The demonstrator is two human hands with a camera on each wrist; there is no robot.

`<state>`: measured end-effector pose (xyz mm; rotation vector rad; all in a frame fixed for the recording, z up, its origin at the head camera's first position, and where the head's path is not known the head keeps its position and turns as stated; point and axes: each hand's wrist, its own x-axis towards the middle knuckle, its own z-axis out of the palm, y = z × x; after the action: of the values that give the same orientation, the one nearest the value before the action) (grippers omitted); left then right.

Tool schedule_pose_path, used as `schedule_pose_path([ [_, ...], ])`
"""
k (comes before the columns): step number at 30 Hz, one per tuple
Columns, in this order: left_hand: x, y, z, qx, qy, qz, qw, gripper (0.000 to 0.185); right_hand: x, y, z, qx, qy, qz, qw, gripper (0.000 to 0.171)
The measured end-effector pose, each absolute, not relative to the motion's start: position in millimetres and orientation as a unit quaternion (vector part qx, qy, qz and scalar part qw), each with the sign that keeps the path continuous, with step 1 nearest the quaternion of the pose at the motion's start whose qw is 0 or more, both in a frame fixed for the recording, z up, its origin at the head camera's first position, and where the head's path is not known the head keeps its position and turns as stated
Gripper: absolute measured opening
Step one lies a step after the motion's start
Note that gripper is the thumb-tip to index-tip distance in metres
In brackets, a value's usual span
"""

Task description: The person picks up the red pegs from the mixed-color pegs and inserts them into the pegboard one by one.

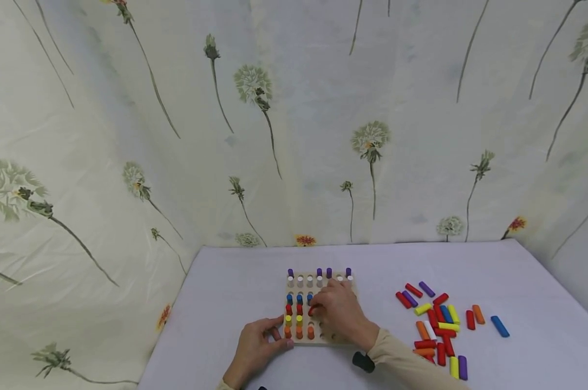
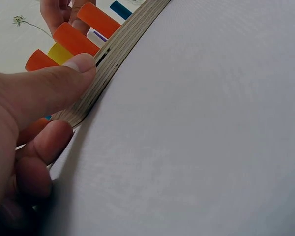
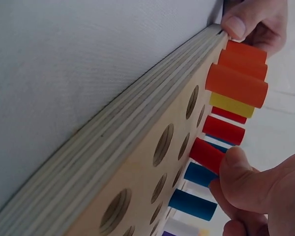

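A wooden pegboard [image 1: 318, 341] with round holes lies on the table, partly filled with rows of coloured pegs. My left hand [image 1: 259, 346] grips its near left corner, the thumb [image 2: 64, 88] pressing the front edge beside the orange pegs [image 2: 74, 39]. Over the middle of the board, my right hand [image 1: 341, 310] pinches a red peg [image 3: 206, 155] between thumb and finger. That peg stands in the red row, near the blue pegs [image 3: 192, 204]; its lower end meets the board. White pegs [image 1: 300, 281] and purple pegs [image 1: 319, 272] fill the far rows, partly hidden by my right hand.
Loose red, yellow, orange, purple, blue and white pegs lie scattered to the right, among them a blue peg [image 1: 500, 326] farthest out. A small black object [image 1: 363, 362] is under my right forearm. A flower-patterned curtain [image 1: 313, 135] hangs behind the white-covered table [image 1: 226, 287].
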<state>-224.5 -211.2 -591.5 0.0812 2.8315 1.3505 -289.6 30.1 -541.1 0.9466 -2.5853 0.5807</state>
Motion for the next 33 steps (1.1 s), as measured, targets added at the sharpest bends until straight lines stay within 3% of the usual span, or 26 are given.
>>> schedule_pose_path([
  [18,-225,-214,-595,0.042,0.898,0.438,-0.009,0.060,-290,19,-550,0.312,-0.909,0.235,0.143,0.004],
  [33,-226,-214,-596,0.045,0.898,0.437,-0.009,0.060,-292,22,-549,0.336,-0.899,0.224,0.167,0.006],
])
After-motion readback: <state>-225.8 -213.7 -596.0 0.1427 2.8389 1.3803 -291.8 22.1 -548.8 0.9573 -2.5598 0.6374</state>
